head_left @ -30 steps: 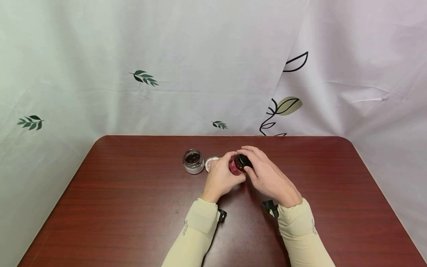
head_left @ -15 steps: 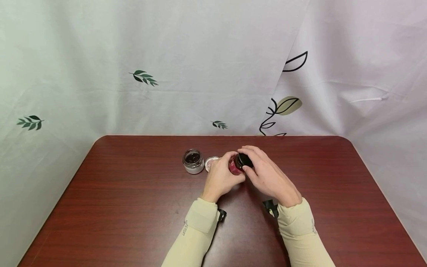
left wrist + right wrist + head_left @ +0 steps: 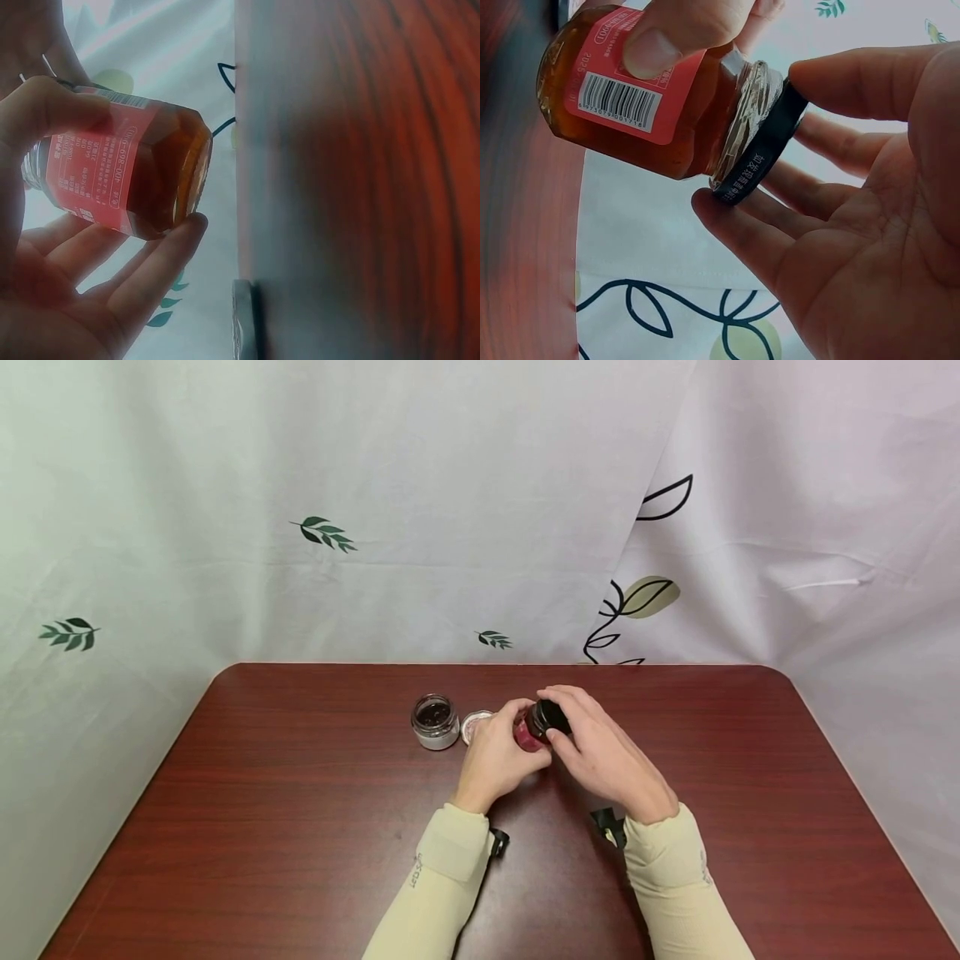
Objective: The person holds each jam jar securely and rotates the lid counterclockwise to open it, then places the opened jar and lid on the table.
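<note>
My left hand [image 3: 498, 756] grips a faceted glass jar [image 3: 154, 184] of amber contents with a red label, thumb on the label and fingers under it. The jar is tilted above the table, its mouth toward my right hand [image 3: 600, 756]. That hand holds a black screw lid [image 3: 761, 142] by its rim, between thumb and fingertips. The lid sits at the mouth, and part of the threaded glass neck [image 3: 739, 124] shows beside it in the right wrist view. In the head view, my hands cover much of the jar.
To the left of my hands stands a lidless glass jar [image 3: 435, 727] with dark contents. A pale round lid [image 3: 474, 725] lies beside it, partly behind my left hand. The brown table [image 3: 300, 827] ends at a patterned white curtain [image 3: 450, 527].
The black lid and my right fingers have shifted very slightly in the head view, the lid tilting a little. My left hand keeps its grip on the jar in the same spot.
</note>
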A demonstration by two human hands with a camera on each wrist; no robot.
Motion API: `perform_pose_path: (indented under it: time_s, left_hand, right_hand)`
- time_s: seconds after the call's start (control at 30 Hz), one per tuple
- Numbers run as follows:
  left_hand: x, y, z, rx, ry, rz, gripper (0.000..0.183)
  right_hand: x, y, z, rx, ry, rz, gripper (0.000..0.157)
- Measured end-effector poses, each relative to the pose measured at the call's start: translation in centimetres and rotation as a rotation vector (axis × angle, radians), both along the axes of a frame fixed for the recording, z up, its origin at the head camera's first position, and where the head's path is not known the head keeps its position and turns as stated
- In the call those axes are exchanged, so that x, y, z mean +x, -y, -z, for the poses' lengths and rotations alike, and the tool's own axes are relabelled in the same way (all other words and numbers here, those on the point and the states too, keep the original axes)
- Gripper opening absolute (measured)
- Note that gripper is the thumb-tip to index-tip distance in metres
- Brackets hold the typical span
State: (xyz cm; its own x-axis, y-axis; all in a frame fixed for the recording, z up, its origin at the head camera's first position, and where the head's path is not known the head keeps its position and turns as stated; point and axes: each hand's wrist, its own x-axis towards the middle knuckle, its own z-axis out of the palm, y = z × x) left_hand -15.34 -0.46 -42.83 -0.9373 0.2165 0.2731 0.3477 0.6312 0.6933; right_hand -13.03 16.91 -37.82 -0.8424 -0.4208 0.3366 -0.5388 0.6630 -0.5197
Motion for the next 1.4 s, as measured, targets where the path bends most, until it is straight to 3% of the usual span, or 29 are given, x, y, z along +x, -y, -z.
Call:
perform_pose_path:
  time_s: [0.8, 1.4]
  left_hand:
    - [0.04, 0.06, -0.10, 0.010, 0.019, -0.030, 0.059]
    - [-0.03, 0.08, 0.21, 0.029, 0.024, -0.040, 0.059]
  right_hand:
    - [0.02, -0.13, -0.14, -0.041, 0.070, 0.091, 0.050]
    - [-0.19, -0.60, 0.03, -0.043, 0.026, 0.123, 0.045]
